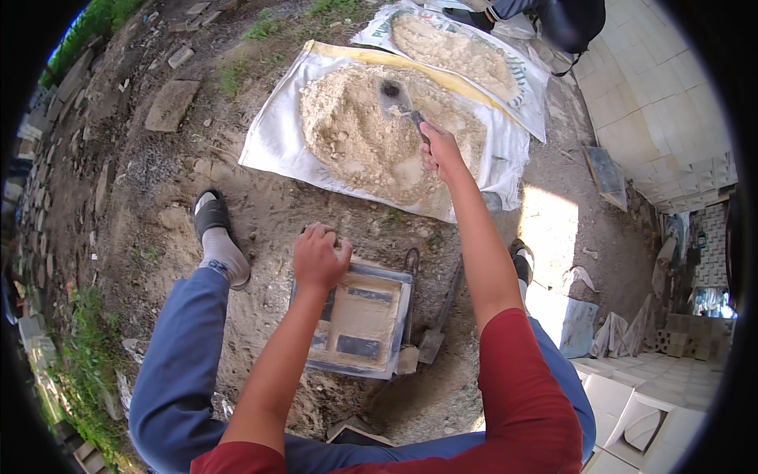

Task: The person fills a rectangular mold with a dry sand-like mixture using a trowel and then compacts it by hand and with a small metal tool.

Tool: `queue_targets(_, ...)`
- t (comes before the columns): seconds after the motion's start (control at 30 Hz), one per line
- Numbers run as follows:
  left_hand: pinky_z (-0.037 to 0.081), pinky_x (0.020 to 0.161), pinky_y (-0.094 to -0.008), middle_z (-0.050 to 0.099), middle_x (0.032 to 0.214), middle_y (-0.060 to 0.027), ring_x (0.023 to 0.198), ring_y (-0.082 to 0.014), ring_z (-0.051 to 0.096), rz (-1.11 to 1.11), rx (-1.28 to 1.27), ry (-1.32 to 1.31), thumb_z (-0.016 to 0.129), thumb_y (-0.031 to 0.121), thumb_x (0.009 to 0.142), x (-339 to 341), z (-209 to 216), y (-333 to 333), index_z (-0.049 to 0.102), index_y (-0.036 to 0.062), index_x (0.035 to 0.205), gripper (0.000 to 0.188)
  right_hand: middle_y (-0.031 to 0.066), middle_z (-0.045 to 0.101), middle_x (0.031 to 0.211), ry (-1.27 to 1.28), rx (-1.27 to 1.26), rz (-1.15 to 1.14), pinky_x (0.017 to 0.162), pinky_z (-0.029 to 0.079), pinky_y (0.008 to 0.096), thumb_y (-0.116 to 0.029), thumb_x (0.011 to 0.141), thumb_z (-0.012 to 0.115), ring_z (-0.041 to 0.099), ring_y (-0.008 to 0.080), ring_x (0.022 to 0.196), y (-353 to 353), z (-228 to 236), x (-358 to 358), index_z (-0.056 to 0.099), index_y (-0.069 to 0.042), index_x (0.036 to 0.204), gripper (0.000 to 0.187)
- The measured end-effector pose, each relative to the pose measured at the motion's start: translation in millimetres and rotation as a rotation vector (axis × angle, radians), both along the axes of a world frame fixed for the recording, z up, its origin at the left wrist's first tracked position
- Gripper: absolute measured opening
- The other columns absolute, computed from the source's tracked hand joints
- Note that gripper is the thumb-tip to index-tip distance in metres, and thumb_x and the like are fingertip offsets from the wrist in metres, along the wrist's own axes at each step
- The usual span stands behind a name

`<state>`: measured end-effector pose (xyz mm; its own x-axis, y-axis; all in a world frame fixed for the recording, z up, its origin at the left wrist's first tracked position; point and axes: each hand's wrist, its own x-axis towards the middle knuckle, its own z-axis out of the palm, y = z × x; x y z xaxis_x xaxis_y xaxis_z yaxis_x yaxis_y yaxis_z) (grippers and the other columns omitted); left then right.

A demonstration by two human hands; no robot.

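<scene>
My right hand (440, 150) grips the dark handle of a trowel (392, 96), whose flat blade lies over a heap of pale, sandy powder (339, 118). The heap is spread on a white woven sack (268, 146) with a yellow edge. Closer to me, a rectangular metal-rimmed mould (401, 316) sits on the ground between my legs, with pale powder and dark rectangular inset plates inside. Over its far left corner, my left hand (320, 257) is closed with curled fingers; a bit of something dark shows past them, mostly hidden by the hand.
Another sack with powder (454, 55) lies beyond the first, beside a person's dark-clad leg (560, 24). Right of the mould lies a long-handled tool (433, 344). White blocks (663, 103) are stacked at the right. A flat stone slab (172, 106) lies at the far left.
</scene>
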<state>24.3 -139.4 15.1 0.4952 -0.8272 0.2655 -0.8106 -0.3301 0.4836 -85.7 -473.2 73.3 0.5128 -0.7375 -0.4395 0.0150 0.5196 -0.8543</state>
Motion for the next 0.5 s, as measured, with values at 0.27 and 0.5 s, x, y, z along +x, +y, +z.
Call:
queue_targets(0.27, 0.047, 0.095, -0.0459, 0.071, 0.106, -0.0083, 0.112, -0.0300, 0.064, 0.002, 0.043, 0.036, 0.070, 0.029, 0.088, 1, 2, 4, 0.069, 0.0059, 0.081, 0.024, 0.0264, 0.070, 0.127, 0.786, -0.721, 0.164, 0.101, 0.051, 0.0437, -0.039, 0.100, 0.058, 0.068, 0.0408, 0.117, 24, -54, 17, 0.062, -0.010, 0.145, 0.054)
queue_targets(0.5, 0.047, 0.095, -0.0452, 0.070, 0.103, -0.0093, 0.110, -0.0293, 0.064, 0.013, -0.012, 0.035, 0.068, 0.030, 0.087, -7, -2, -3, 0.071, 0.0059, 0.081, 0.025, 0.0257, 0.071, 0.125, 0.862, -0.692, 0.275, 0.098, 0.053, 0.0420, -0.038, 0.100, 0.057, 0.070, 0.0389, 0.114, 28, -23, -69, 0.065, -0.010, 0.143, 0.052)
